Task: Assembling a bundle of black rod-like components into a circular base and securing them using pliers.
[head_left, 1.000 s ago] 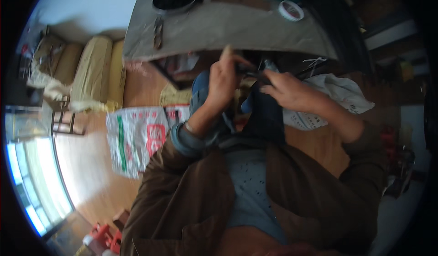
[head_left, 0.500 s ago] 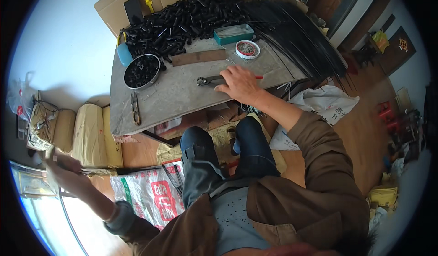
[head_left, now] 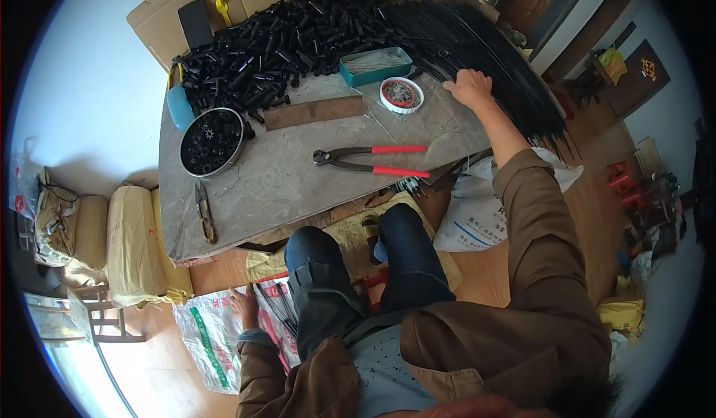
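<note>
My right hand is at the near edge of a heap of long thin black rods on the right of the table, its fingers curled down onto them. How many rods it grips is hidden. My left hand, fingers apart and nothing visible in it, hangs low left of my knees, over a printed white sack. Several black rods lie on that sack beside the hand. End-cutting pincers with red handles rest on the tabletop, handles spread toward the right.
Short black tubular parts are heaped along the back of the grey table. A round bowl of black parts, pliers, a flat bar, a green tray and a white dish sit there too. Wrapped bundles stand left.
My right hand has let go of the pincers and moved right and away to the rods. My left hand has come in from the far left, without the rods seen near it before.
</note>
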Action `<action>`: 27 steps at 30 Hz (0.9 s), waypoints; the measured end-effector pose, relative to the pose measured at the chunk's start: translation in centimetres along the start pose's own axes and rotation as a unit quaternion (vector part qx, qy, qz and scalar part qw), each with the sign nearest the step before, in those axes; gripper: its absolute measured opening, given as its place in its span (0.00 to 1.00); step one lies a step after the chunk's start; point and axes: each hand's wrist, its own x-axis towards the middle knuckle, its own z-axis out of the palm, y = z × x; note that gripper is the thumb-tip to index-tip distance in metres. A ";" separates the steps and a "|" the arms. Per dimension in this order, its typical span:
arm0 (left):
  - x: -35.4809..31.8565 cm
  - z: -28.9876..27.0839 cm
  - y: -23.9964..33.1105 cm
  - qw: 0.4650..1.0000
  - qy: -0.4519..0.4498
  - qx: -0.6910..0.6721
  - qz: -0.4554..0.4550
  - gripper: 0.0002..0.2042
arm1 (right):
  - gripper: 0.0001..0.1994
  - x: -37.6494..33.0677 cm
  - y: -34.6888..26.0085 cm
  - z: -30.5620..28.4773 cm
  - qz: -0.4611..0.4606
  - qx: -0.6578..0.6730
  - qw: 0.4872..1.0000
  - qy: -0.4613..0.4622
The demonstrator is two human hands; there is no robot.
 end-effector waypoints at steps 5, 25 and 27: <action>1.4 1.8 1.6 0.981 -0.121 -0.066 0.134 0.27 | 0.17 2.2 -0.3 -0.5 -0.033 0.018 0.998 -0.043; -3.8 -4.5 6.6 0.876 -0.154 -0.082 0.450 0.06 | 0.15 3.0 3.2 -2.7 -0.041 0.101 0.993 0.034; -5.8 -6.3 6.9 0.869 -0.170 -0.198 0.421 0.10 | 0.15 3.1 2.6 -6.9 -0.082 0.036 0.993 0.074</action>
